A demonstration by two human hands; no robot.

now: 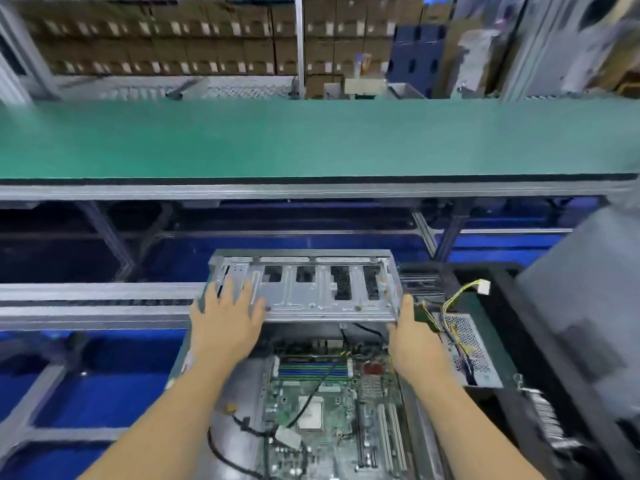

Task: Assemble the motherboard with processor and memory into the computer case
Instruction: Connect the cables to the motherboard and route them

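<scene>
Motherboard (332, 420) seated in open computer case (221, 386), processor and memory fitted.
Beyond it, left hand (225, 323) lies flat, fingers spread, on the raised drive cage (311, 289); right hand (412, 337) grips its right edge, likely steadying the cage clear of the board; green conveyor belt (311, 140) behind.

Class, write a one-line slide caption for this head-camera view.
Both hands, left and right, on the metal drive cage above the motherboard in the case.
</scene>
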